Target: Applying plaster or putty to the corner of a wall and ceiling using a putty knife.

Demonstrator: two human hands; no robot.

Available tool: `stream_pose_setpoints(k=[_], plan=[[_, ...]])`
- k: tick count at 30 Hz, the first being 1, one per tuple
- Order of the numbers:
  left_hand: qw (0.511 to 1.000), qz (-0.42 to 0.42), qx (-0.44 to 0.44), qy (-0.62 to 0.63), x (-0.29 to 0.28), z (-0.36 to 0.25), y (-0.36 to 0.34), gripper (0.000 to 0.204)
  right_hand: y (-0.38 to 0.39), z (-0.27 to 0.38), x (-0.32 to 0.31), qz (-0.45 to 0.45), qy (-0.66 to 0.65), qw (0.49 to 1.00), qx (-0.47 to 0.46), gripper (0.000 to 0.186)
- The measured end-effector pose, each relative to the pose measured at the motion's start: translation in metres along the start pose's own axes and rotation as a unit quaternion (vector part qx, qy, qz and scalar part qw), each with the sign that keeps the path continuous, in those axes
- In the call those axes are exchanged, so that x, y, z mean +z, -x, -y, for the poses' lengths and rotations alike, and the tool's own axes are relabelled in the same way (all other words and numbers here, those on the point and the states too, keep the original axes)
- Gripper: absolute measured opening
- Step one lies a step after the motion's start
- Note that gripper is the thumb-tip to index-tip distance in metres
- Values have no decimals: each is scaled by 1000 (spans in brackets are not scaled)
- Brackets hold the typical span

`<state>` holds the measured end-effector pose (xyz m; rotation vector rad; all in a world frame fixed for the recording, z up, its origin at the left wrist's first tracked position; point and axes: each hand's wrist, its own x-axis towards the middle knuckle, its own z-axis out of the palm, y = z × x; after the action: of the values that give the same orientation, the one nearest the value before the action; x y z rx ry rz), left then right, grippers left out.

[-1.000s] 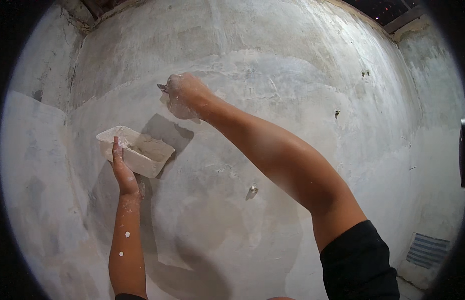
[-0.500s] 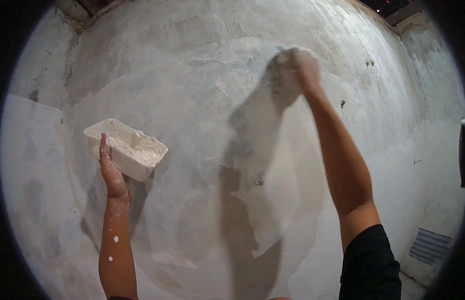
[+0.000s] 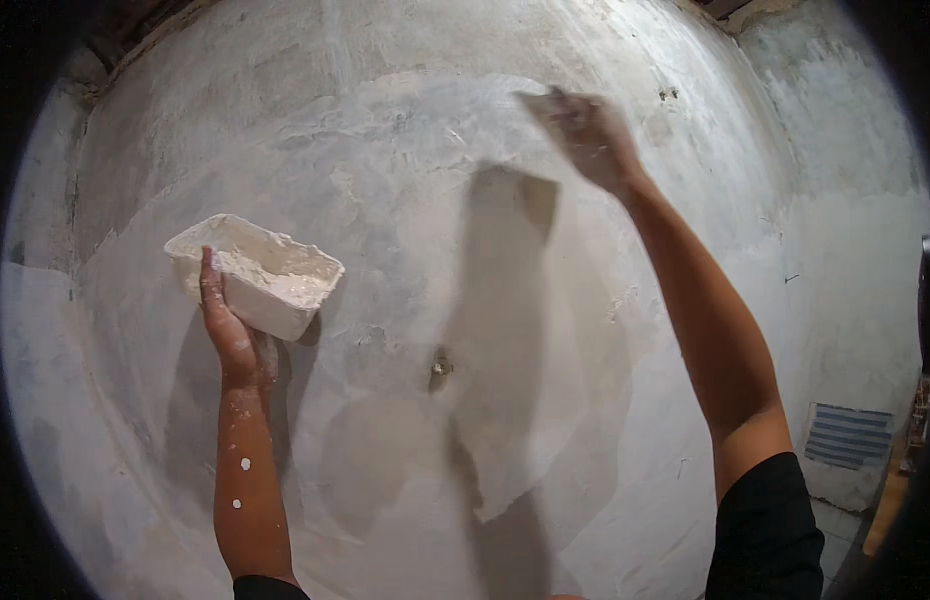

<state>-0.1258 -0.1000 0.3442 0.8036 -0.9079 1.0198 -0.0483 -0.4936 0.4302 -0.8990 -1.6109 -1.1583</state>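
Fingers of the blurred right hand (image 3: 599, 138) curl around a flat scraper (image 3: 545, 110), well right of the paste tub (image 3: 270, 308), which the left hand (image 3: 233, 345) supports, thumb along its side, other fingers hidden. Against the wall (image 3: 395, 210), a low scraper angle and even pressure should help.

Left hand (image 3: 233, 338) carries a white tub (image 3: 268, 308); pale floor (image 3: 835, 524), apparently tiled, shows lower right.
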Motion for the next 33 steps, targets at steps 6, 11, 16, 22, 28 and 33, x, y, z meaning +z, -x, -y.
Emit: stream_pose_setpoints(k=[6, 11, 16, 22, 28, 33], plan=[[999, 4, -15, -28, 13, -12, -2, 65, -41, 23, -45, -104, 731, 667, 98, 28], [999, -13, -22, 20, 17, -7, -6, 64, -36, -13, 32, 14, 706, 708, 5, 22], [998, -61, -21, 24, 22, -9, 0, 67, 28, 30, 135, 188, 589, 783, 71, 25], [995, -85, -43, 42, 16, -11, 9, 67, 21, 59, 97, 184, 420, 887, 53, 34], [997, -1, -58, 47, 19, -6, -5, 65, -31, 63, -14, -70, 660, 746, -51, 29], [996, 13, -79, 46, 2, -11, -14, 60, -47, 24, -32, -143, 726, 669, 73, 20]])
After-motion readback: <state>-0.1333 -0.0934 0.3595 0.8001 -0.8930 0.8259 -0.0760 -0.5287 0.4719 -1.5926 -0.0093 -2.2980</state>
